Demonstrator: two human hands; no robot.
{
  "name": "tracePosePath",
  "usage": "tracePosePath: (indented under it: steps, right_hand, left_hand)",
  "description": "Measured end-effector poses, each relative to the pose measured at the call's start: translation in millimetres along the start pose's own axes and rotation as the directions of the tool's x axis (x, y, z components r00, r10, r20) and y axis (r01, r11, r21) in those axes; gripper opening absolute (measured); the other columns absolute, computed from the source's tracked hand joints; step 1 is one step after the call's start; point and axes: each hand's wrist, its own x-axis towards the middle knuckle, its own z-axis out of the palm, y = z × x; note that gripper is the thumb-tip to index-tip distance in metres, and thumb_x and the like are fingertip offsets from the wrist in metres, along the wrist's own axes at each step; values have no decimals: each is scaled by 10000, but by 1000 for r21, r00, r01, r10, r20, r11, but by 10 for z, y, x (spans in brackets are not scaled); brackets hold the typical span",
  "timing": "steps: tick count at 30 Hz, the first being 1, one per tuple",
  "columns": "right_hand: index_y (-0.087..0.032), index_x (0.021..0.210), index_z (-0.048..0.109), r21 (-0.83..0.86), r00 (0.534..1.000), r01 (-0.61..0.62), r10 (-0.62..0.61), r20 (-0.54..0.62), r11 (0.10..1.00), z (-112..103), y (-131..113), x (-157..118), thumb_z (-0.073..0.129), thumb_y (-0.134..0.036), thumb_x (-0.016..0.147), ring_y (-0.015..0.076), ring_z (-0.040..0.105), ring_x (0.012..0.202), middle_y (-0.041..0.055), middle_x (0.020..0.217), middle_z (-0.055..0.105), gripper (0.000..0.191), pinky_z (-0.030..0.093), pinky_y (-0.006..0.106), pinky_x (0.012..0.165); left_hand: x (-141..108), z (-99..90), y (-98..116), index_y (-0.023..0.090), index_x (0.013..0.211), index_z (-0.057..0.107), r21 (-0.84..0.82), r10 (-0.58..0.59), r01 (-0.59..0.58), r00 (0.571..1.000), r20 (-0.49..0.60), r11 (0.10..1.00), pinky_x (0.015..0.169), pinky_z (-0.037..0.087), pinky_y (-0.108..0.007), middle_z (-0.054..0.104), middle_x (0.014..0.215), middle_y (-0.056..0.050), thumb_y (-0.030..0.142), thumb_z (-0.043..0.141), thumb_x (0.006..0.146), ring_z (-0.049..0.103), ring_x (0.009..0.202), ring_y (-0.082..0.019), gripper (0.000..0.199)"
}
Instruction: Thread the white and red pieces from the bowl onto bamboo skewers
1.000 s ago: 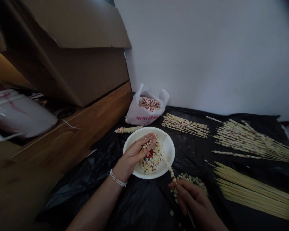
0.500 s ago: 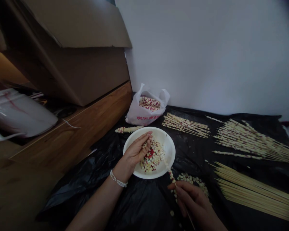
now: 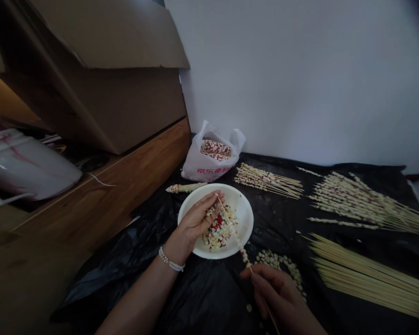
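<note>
My left hand [image 3: 199,216] is over the white bowl [image 3: 245,223], its thumb and fingertips pinched at the tip of a skewer, too small to tell whether on a kernel. Kernels also show by its curled fingers. Loose white and dark red kernels [image 3: 220,239] lie in the bowl. At the lower right, my right hand [image 3: 277,291] is closed on the thin skewer [image 3: 243,253], which slants up to the left across the bowl. Kernels are threaded along the skewer's middle; its upper end is bare.
Corn cobs [image 3: 216,149] fill a white plastic bag [image 3: 204,172]. A partly stripped cob [image 3: 186,187] lies beside the bowl. Threaded skewers [image 3: 352,200] and bare sticks [image 3: 366,279] lie right on black plastic. Loose kernels [image 3: 282,265] sit near my right hand. A cardboard box [image 3: 125,102] stands left.
The skewer's bare upper end now reaches my left fingertips and shows clearly. My right hand has shifted slightly left with the skewer. My left hand has hardly moved.
</note>
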Motion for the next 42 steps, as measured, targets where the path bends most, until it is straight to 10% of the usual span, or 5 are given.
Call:
tracePosePath:
  steps: [42]
  right_hand:
    - [-163, 872, 735, 71, 1000, -19, 20, -9, 997, -6, 52, 9, 669, -721, 752, 62, 259, 369, -105, 374, 390, 574, 209, 194, 423]
  left_hand:
    - [-22, 12, -13, 115, 888, 764, 171, 84, -83, 996, 5, 982, 736, 560, -154, 753, 872, -61, 18, 713, 773, 678, 726, -86, 159]
